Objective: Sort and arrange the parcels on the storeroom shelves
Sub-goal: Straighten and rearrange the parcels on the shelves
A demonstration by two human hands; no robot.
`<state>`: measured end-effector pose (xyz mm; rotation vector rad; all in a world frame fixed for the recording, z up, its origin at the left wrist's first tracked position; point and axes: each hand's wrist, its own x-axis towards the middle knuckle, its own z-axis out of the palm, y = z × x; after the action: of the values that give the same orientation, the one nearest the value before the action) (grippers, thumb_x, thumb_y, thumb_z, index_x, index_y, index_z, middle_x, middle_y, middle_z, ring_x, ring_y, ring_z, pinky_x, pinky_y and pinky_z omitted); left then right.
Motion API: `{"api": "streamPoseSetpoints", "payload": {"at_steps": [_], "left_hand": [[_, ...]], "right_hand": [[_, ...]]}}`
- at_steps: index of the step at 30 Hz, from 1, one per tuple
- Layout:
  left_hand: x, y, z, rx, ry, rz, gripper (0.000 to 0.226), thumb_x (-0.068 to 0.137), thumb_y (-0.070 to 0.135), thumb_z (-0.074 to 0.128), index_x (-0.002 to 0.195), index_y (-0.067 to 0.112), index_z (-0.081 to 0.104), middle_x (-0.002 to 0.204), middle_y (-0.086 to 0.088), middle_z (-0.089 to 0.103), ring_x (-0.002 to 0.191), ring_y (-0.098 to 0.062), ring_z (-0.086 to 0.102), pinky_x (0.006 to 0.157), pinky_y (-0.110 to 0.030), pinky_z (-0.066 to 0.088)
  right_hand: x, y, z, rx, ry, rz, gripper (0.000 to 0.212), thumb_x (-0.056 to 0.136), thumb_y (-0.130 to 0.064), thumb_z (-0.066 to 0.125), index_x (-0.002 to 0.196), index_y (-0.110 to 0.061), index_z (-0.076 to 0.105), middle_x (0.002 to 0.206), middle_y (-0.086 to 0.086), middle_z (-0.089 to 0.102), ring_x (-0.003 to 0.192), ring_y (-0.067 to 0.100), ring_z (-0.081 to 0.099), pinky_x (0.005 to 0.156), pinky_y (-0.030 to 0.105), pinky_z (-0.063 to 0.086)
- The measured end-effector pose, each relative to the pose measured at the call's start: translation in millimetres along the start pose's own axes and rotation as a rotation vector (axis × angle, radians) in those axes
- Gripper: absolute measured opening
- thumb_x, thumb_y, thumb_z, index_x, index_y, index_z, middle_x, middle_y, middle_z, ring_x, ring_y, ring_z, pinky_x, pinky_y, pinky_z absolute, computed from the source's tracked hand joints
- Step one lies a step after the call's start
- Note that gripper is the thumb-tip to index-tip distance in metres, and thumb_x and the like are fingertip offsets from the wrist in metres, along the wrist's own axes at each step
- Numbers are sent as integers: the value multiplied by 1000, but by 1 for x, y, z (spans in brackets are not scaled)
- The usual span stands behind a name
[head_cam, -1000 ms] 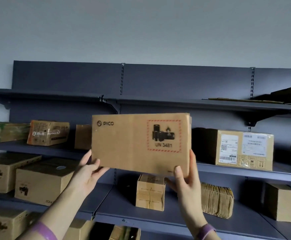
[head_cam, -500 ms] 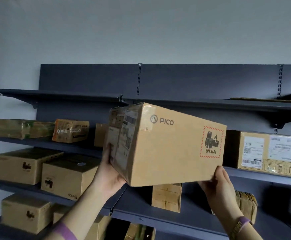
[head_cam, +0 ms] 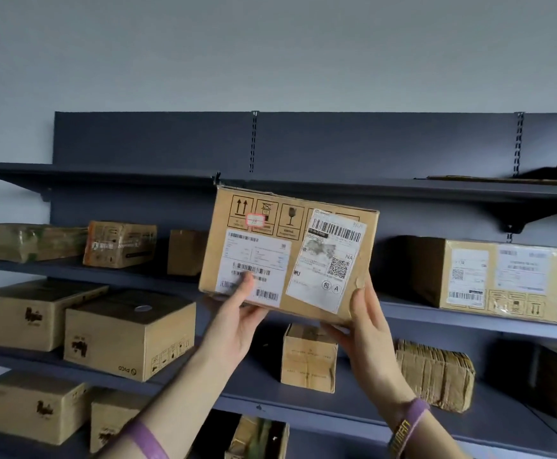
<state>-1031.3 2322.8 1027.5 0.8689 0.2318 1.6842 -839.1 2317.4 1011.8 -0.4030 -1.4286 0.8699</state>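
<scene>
Left hand (head_cam: pixel 237 326) grips the lower left of the parcel (head_cam: pixel 287 256), with the thumb pressed on the front over a white label (head_cam: pixel 254 270) and the fingers hidden behind. Right hand (head_cam: pixel 370 332) grasps the lower right corner, thumb on the front face and fingers curled beneath. The parcel is in the air between them, in front of the middle shelf (head_cam: pixel 469 323) and just under the lip of the top shelf (head_cam: pixel 403 190). It is tilted so that its top edge slopes down to the right.

The step in hand looks like checking the labels before shelving. The left thumb covers part of a barcode, so sliding it toward the edge would show the whole label. The printed arrows point up and a glass symbol sits beside them. That suggests the parcel should go down this way up and gently, with the weight on the fingers underneath and not on the pinching thumbs.

Behind the parcel, the middle shelf seems to have a bare stretch between a small brown box (head_cam: pixel 186 251) and a labelled box (head_cam: pixel 502 276) at the right. That gap appears wide enough. Level the parcel first, then set its rear edge down and push it back. Turn the labels outward, as they are on the labelled box. Mind the lip of the top shelf while lifting.
</scene>
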Motion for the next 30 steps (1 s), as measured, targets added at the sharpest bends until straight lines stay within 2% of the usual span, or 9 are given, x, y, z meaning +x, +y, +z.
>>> {"api": "streamPoseSetpoints", "payload": {"at_steps": [3, 8, 13, 16, 19, 22, 25, 28, 30], "left_hand": [[0, -6, -3, 55, -1, -26, 51, 81, 11, 60, 131, 17, 53, 127, -11, 64, 119, -26, 59, 90, -42, 54], [13, -14, -20, 128, 27, -53, 47, 78, 6, 66, 123, 18, 56, 120, -5, 69, 115, -20, 63, 91, -35, 55], [41, -16, -40, 775, 187, 12, 51, 76, 22, 79, 118, 24, 51, 108, 10, 70, 109, -12, 61, 95, -32, 43], [64, -28, -47, 943, 209, 26, 45, 78, 24, 79, 114, 24, 53, 103, 15, 67, 101, -10, 61, 83, -28, 42], [88, -40, -56, 1060, 193, 55, 45, 77, 23, 79, 112, 18, 52, 106, 8, 67, 97, -14, 62, 81, -27, 43], [115, -52, -68, 1189, 182, 70, 43, 76, 26, 79, 107, 16, 52, 105, 4, 67, 95, -18, 62, 81, -29, 46], [145, -59, -84, 1311, 193, 74, 44, 75, 38, 78, 104, 17, 51, 101, 7, 65, 88, -17, 60, 73, -29, 45], [175, -66, -101, 1369, 149, 49, 50, 71, 47, 78, 102, 22, 48, 99, 12, 64, 87, -16, 61, 65, -27, 43], [193, -71, -110, 1433, 139, 57, 51, 69, 55, 76, 100, 27, 46, 97, 16, 62, 88, -16, 62, 62, -25, 42]], "right_hand": [[2, 4, -13, -20, 44, -14, 53, 93, -29, 58, 143, -39, 43, 132, -8, 63, 119, 17, 62, 86, 33, 57], [9, 15, -36, -6, 64, 6, 55, 93, -23, 59, 144, -36, 43, 134, -6, 62, 120, 15, 62, 86, 29, 57], [29, 29, -56, -50, 112, 57, 63, 87, -26, 61, 146, -33, 40, 130, -10, 65, 115, 11, 64, 81, 25, 57], [43, 44, -67, -172, 137, 76, 56, 86, -33, 60, 140, -39, 44, 125, -17, 66, 115, 5, 63, 91, 25, 55], [59, 64, -77, -392, 157, 90, 46, 90, -36, 56, 134, -40, 47, 124, -20, 64, 115, 0, 61, 97, 20, 50], [78, 86, -86, -587, 183, 107, 44, 97, -29, 53, 140, -31, 45, 124, -25, 59, 117, 1, 57, 102, 29, 46], [99, 105, -90, -720, 200, 151, 42, 98, -34, 52, 139, -35, 44, 117, -28, 60, 113, 4, 58, 102, 33, 45], [122, 128, -98, -884, 192, 251, 43, 98, -48, 45, 137, -32, 44, 126, -9, 62, 123, 25, 54, 109, 47, 38], [135, 142, -102, -999, 183, 329, 54, 96, -58, 36, 140, -27, 43, 139, 0, 55, 134, 31, 43, 118, 49, 24]]}}
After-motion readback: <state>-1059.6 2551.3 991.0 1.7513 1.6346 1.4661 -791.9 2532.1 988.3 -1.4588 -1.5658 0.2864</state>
